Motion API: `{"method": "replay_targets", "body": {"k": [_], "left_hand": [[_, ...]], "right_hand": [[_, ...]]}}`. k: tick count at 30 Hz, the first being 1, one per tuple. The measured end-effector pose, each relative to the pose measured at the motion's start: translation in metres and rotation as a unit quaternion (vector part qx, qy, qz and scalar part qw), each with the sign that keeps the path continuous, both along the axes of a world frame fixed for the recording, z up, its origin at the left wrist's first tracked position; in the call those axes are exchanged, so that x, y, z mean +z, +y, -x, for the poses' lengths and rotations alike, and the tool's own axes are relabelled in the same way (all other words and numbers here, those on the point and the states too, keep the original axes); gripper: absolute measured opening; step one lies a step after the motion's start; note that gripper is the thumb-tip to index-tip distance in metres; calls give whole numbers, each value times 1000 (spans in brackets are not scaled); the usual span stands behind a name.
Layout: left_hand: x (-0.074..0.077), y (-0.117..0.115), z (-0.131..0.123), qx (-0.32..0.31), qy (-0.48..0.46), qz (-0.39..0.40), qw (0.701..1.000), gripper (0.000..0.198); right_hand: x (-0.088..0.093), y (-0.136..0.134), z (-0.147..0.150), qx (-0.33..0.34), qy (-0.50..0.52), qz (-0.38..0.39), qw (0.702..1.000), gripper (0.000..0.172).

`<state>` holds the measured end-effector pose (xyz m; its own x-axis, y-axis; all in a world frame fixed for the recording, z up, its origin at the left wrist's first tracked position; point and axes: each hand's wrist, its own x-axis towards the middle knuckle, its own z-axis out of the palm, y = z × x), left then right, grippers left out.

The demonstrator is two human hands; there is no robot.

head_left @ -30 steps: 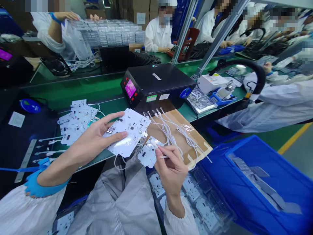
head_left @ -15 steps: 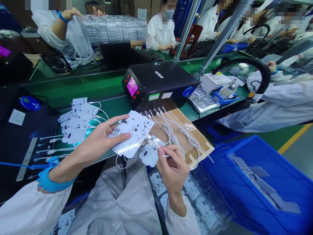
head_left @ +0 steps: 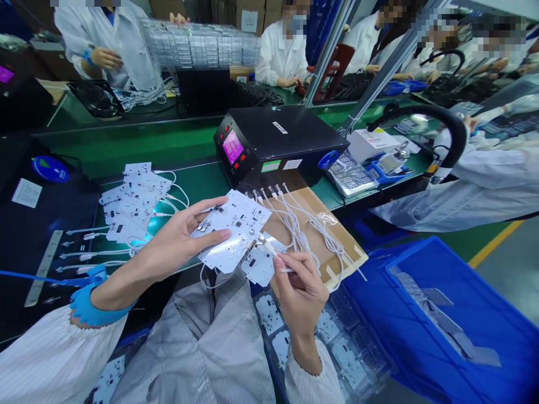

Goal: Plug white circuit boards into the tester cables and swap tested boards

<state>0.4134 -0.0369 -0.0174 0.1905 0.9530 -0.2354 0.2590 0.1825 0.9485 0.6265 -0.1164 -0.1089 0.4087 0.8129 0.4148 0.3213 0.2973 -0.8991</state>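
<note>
My left hand (head_left: pixel 177 241) grips a white circuit board (head_left: pixel 236 230) between thumb and fingers, holding it above the bench edge. My right hand (head_left: pixel 301 289) pinches the plug of a white cable (head_left: pixel 273 252), its tip at the lower right edge of that board. A smaller white board (head_left: pixel 259 266) hangs just under the plug. Several more white cables (head_left: pixel 307 233) run from a black tester box (head_left: pixel 278 140) over a brown cardboard sheet (head_left: pixel 337 241).
A pile of white boards (head_left: pixel 130 207) lies on the green bench to the left. Clear trays of boards (head_left: pixel 332 342) sit by my lap, a blue bin (head_left: pixel 442 314) at right. Other people in white coats work across the bench and on my right.
Both hands and the board have drifted slightly up and right. The plug stays at the board's edge. A person at far left has lowered an arm from the tray stack.
</note>
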Motion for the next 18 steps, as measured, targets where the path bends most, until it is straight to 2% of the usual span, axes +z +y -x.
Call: {"method": "replay_targets", "body": {"k": [9,13,18], "left_hand": [[0,0,5,-8,-10,8,1000,70],[0,0,8,-18,-15,1,1000,71],[-5,0,13,-35,-36,-12,999,70]], "right_hand": [[-5,2,4,-7,-8,-18,1000,13],[-7,0,5,-1,-32,-23,999,19],[2,-2,-2,38,-100,-11,994,21]]}}
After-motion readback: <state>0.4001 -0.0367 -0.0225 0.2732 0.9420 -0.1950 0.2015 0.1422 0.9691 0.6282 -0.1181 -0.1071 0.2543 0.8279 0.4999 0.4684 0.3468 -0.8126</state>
